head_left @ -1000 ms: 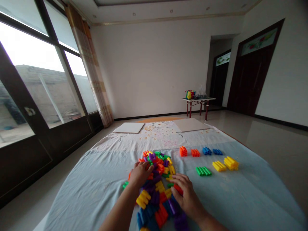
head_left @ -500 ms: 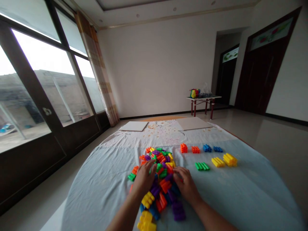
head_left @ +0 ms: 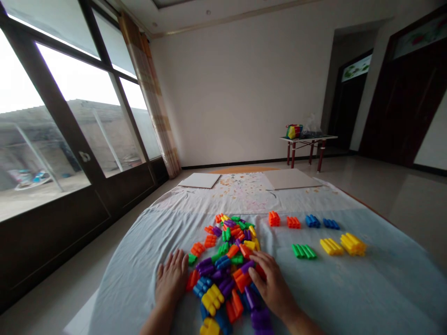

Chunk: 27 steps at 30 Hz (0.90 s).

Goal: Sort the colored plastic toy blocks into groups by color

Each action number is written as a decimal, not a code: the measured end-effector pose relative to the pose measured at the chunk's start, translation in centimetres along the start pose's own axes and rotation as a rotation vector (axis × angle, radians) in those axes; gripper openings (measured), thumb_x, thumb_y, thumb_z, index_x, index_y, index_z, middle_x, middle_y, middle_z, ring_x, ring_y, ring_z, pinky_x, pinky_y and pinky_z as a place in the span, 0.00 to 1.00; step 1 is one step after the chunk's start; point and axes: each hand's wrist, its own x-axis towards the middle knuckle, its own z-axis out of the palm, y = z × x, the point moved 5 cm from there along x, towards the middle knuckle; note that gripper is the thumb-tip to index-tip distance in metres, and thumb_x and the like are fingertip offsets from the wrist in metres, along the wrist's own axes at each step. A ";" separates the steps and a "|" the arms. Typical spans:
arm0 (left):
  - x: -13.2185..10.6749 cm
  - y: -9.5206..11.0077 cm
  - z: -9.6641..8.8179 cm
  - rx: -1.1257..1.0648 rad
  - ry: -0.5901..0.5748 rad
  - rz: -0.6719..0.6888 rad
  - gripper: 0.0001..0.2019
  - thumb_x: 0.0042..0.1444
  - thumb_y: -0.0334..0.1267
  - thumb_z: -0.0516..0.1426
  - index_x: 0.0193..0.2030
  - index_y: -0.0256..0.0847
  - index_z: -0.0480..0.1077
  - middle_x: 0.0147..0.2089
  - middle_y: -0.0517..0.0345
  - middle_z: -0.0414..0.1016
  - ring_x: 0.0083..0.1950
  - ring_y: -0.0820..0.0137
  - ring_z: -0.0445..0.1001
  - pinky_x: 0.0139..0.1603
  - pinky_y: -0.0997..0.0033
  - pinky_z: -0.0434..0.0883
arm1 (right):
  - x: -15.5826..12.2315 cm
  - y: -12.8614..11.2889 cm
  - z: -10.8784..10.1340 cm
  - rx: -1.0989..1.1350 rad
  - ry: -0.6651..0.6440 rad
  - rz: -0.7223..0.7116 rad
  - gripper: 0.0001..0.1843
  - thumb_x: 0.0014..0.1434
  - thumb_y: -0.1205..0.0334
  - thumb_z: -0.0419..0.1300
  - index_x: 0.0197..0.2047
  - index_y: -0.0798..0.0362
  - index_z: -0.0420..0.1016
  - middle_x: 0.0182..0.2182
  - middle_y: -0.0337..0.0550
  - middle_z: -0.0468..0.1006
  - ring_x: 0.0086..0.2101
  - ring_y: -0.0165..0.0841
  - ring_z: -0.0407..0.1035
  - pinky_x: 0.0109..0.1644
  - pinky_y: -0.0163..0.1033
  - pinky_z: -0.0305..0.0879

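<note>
Nearest, between the two wrists, lie a yellow block (head_left: 210, 327) and a purple block (head_left: 261, 321), part of a loose mixed pile (head_left: 223, 264) that runs forward between the hands and past their fingertips. The left hand (head_left: 172, 274) rests flat and palm down on the tablecloth (head_left: 131, 265), fingers extended, just left of the pile and holding nothing. The right hand (head_left: 272, 281) curves over the pile's right edge, thumb apart from the fingers beside a red block (head_left: 260, 271); whether it grips that block I cannot tell. The pile looks like the part left over, with orange, yellow, green, blue and purple blocks jumbled together. What seems done stands ahead and to the right of the right hand, well apart from the pile: first a green row (head_left: 303, 251), a yellow row (head_left: 331, 246) and a yellow stack (head_left: 352, 244), then, farther off, an orange stack (head_left: 274, 218), an orange row (head_left: 294, 222), a blue stack (head_left: 313, 221) and a blue row (head_left: 331, 224). No purple group shows there, so I judge the larger share is yet undone
</note>
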 end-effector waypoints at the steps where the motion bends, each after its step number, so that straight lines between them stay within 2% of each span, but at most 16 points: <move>1: -0.1 0.0 0.0 0.008 0.000 0.004 0.24 0.59 0.35 0.44 0.63 0.44 0.57 0.68 0.57 0.48 0.69 0.58 0.44 0.64 0.48 0.45 | 0.0 0.1 0.0 0.009 0.002 0.006 0.16 0.61 0.56 0.54 0.51 0.51 0.69 0.49 0.52 0.72 0.52 0.43 0.64 0.55 0.56 0.64; 5: -0.5 0.3 -0.9 -0.039 0.002 -0.006 0.24 0.60 0.35 0.41 0.63 0.42 0.58 0.67 0.57 0.51 0.68 0.60 0.46 0.65 0.50 0.45 | 0.0 0.2 -0.2 0.039 0.011 0.022 0.16 0.61 0.55 0.53 0.50 0.51 0.70 0.47 0.52 0.73 0.51 0.43 0.65 0.54 0.55 0.66; 9: -0.7 0.3 -1.8 -0.190 0.023 -0.085 0.24 0.61 0.36 0.38 0.62 0.40 0.60 0.66 0.56 0.56 0.68 0.65 0.48 0.66 0.56 0.45 | 0.1 0.5 -0.2 0.061 0.014 0.024 0.15 0.61 0.55 0.53 0.49 0.51 0.71 0.46 0.51 0.73 0.50 0.43 0.66 0.54 0.55 0.66; 12: -0.7 0.2 -1.9 -0.240 0.025 -0.134 0.24 0.60 0.38 0.39 0.61 0.44 0.62 0.65 0.58 0.57 0.67 0.67 0.50 0.66 0.58 0.46 | 0.1 0.7 -0.1 0.072 0.018 0.027 0.15 0.61 0.54 0.53 0.48 0.50 0.71 0.46 0.51 0.74 0.50 0.43 0.66 0.54 0.55 0.66; 15: -0.6 0.2 -1.9 -0.261 0.032 -0.128 0.23 0.59 0.39 0.41 0.59 0.48 0.64 0.65 0.59 0.58 0.67 0.67 0.50 0.66 0.56 0.46 | 0.1 0.8 -0.2 0.084 0.022 0.035 0.15 0.61 0.54 0.53 0.48 0.50 0.71 0.46 0.51 0.74 0.50 0.43 0.66 0.54 0.55 0.66; 20: -0.7 0.5 -2.1 -0.296 0.063 -0.089 0.23 0.59 0.40 0.42 0.59 0.51 0.63 0.64 0.55 0.60 0.66 0.65 0.52 0.65 0.51 0.45 | 0.4 0.8 -0.5 0.082 0.062 0.050 0.16 0.62 0.52 0.52 0.46 0.50 0.72 0.44 0.50 0.74 0.48 0.43 0.67 0.53 0.54 0.67; 27: -1.0 1.1 -2.8 -0.299 0.009 0.015 0.21 0.59 0.41 0.44 0.56 0.57 0.66 0.64 0.57 0.60 0.67 0.61 0.48 0.63 0.41 0.42 | 0.8 0.2 -0.6 0.008 0.095 0.073 0.16 0.62 0.52 0.52 0.45 0.52 0.72 0.42 0.51 0.75 0.46 0.41 0.68 0.52 0.52 0.68</move>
